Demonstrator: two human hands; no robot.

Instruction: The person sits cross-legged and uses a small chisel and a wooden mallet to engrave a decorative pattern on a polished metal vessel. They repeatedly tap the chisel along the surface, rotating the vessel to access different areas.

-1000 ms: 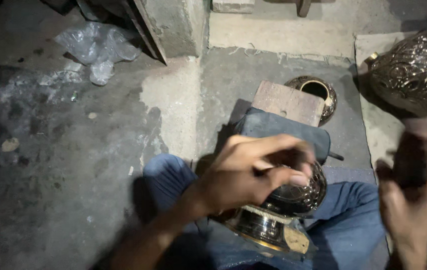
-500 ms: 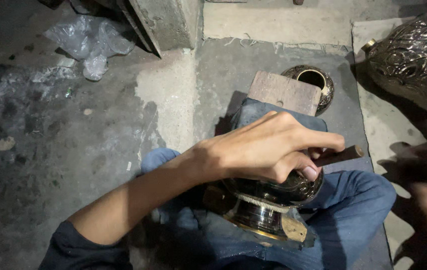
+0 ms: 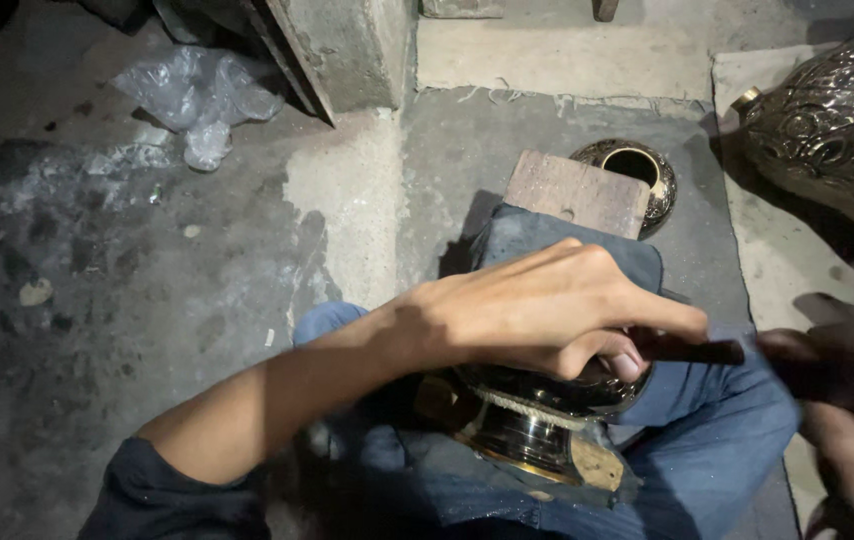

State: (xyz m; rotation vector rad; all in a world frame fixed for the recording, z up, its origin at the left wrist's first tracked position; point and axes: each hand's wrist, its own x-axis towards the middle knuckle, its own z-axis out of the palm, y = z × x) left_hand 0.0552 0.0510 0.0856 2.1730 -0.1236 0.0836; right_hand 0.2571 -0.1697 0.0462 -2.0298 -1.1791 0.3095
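The left hand lies palm-down over the top of a rounded, polished metal vessel, its fingers curled forward and closed around a thin dark rod-like tool that sticks out to the right past the fingertips. The thumb is tucked under, against the vessel's upper curve. The bare forearm runs back to the lower left, ending in a dark sleeve.

The right hand is at the right edge, heavily blurred; it sits just beyond the free end of the tool, but whether it is gripping something or is spread I cannot tell.

The vessel rests in the person's lap, tilted, with its flared shiny foot pointing toward the camera and a brassy rim at the bottom. It lies on blue jeans covering the bent legs.

Just beyond the left hand, a dark cloth pad lies folded over the near end of a wooden block on the concrete floor. Touching the far corner of the block is a small embossed metal ring piece with a dark round opening. At the upper right, a large ornate embossed metal vessel lies on its side. Well apart, at the upper left, a crumpled clear plastic bag sits on the dark, stained floor beside a concrete pillar.
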